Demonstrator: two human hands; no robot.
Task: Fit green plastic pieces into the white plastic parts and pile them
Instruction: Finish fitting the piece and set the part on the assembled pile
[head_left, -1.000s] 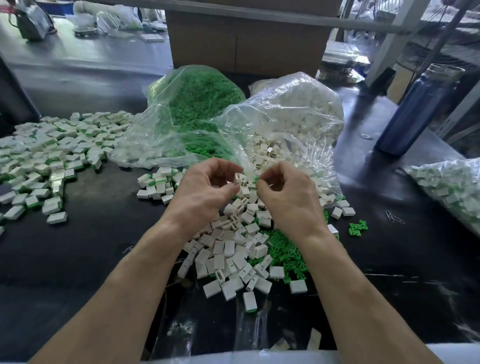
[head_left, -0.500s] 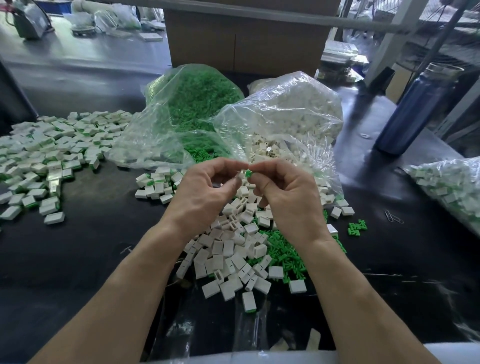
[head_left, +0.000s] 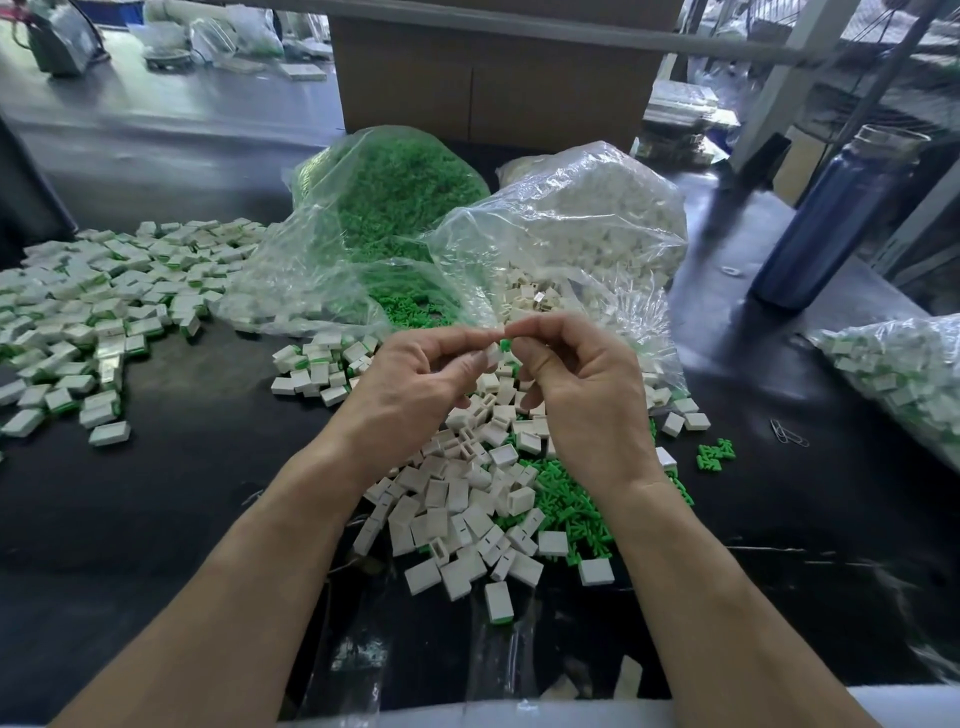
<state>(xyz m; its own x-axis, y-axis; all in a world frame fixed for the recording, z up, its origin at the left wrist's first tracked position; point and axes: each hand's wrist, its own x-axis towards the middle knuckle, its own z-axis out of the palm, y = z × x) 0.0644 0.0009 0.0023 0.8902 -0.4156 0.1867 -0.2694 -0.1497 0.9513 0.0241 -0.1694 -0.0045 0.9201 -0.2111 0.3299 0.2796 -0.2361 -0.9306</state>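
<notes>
My left hand (head_left: 415, 384) pinches a small white plastic part (head_left: 492, 356) at its fingertips. My right hand (head_left: 576, 395) pinches a green plastic piece (head_left: 505, 344) right against that part's end. Both hands hover above a loose heap of white parts (head_left: 457, 499) mixed with green pieces (head_left: 571, 506) on the black table. A wide pile of fitted white-and-green parts (head_left: 98, 312) spreads at the left, and a smaller cluster (head_left: 317, 366) lies just left of my left hand.
Two clear bags stand behind my hands, one of green pieces (head_left: 384, 197), one of white parts (head_left: 582, 223). Another bag of fitted parts (head_left: 898, 379) lies at the right edge. A blue bottle (head_left: 826, 218) stands far right, a cardboard box (head_left: 488, 78) behind. Paper clips (head_left: 787, 432) lie nearby.
My hands have come together and risen slightly. The green piece in my right fingers now meets the white part in my left fingers.
</notes>
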